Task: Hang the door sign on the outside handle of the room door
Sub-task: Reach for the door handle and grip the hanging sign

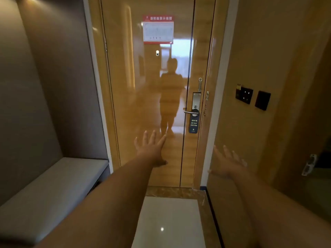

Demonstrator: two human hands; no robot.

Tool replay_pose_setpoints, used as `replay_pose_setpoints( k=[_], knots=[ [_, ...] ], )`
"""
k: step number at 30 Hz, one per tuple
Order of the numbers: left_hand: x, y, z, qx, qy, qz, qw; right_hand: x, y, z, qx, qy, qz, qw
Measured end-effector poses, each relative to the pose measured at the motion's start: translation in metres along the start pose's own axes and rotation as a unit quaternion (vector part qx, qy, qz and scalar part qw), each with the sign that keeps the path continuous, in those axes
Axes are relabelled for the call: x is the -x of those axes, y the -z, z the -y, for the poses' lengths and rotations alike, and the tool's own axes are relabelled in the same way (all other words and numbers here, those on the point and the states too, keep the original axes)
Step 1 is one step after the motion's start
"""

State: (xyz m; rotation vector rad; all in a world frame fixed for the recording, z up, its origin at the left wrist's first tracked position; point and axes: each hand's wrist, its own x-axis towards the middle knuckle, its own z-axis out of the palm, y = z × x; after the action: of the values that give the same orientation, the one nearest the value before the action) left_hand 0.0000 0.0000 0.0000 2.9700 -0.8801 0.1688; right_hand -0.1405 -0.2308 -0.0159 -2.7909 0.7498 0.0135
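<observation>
A dark blue "do not disturb" door sign [193, 123] hangs from the silver lever handle [190, 112] on the inner face of the shut, glossy wooden room door [143, 104]. My left hand [152, 149] is stretched out with fingers spread, below and left of the handle, close to the door's surface. My right hand [228, 162] is also open with fingers apart, low and to the right, in front of the door frame. Neither hand holds anything or touches the sign.
A grey padded bench [53, 185] fills the alcove on the left. A card slot and dark wall switches [252, 97] sit on the right wall. A safety latch [200, 84] and chain are above the handle. An evacuation plan [158, 29] is on the door.
</observation>
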Motion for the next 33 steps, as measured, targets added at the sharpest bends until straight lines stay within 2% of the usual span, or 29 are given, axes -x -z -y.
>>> replay_pose_setpoints(
  k=[13,20,28,33],
  knots=[
    [-0.268,-0.037,0.035,-0.023,-0.054,-0.016,0.998,-0.228,-0.004,0.030,-0.029,-0.064,-0.021,0.997],
    [-0.360,-0.079,0.016,-0.030,-0.092,0.000,0.995,-0.313,-0.027,0.012,-0.028,-0.081,0.020,0.996],
    [-0.476,-0.117,0.009,-0.040,-0.063,0.026,0.997,-0.464,-0.032,-0.013,-0.103,-0.061,0.055,0.991],
    [-0.581,-0.119,0.004,-0.047,-0.006,0.036,0.998,-0.585,-0.030,-0.031,-0.089,-0.020,0.073,0.993]
  ],
)
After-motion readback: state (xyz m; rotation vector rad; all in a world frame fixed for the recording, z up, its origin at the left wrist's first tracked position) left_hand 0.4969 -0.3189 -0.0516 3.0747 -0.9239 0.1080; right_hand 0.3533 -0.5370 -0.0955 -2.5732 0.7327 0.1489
